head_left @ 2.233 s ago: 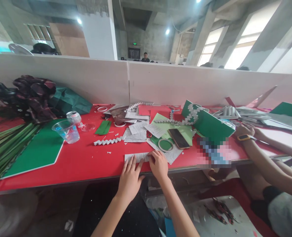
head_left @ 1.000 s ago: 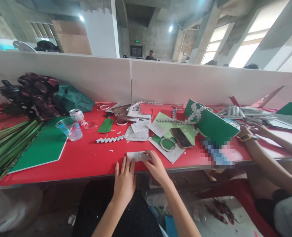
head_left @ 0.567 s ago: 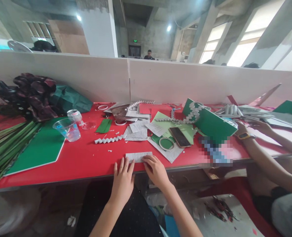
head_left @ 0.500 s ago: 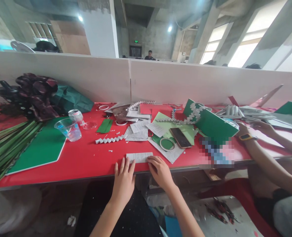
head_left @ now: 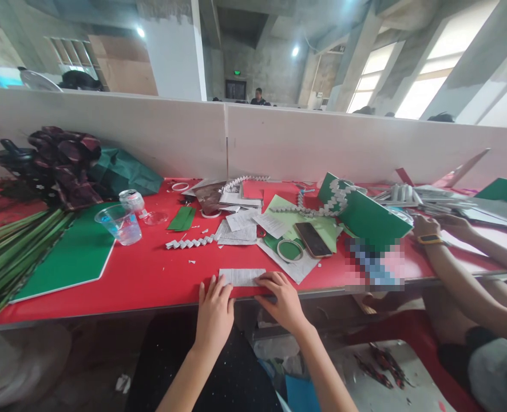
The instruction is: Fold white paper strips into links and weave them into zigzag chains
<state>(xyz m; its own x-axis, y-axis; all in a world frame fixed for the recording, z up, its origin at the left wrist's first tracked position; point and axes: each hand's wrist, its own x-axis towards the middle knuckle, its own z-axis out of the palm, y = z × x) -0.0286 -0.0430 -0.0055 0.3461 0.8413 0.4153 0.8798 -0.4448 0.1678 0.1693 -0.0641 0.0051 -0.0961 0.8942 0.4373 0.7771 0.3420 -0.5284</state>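
Observation:
A folded strip of printed paper (head_left: 242, 277) lies flat on the red tabletop, close to its front edge. The outstretched fingers of my left hand (head_left: 214, 312) rest on its left end. At the other end, the fingertips of my right hand (head_left: 282, 300) press on the strip, with the thumb spread away toward the table edge. Beyond the strip lies a zigzag folded-paper chain (head_left: 191, 242). Several printed paper slips (head_left: 238, 232) are heaped behind it. To the right are a roll of tape (head_left: 290, 250) and a phone (head_left: 313, 239).
A plastic cup (head_left: 118, 226) and a can (head_left: 132, 201) stand left, by a green board (head_left: 75, 257) and long green leaves (head_left: 26, 246). A standing green folder (head_left: 373, 220) and a co-worker's hands (head_left: 427, 229) are right. A white partition (head_left: 159, 137) runs behind.
My right thumb has moved away from the fingers, toward the table edge. My left fingers have drawn slightly closer together. The paper strip stays in place.

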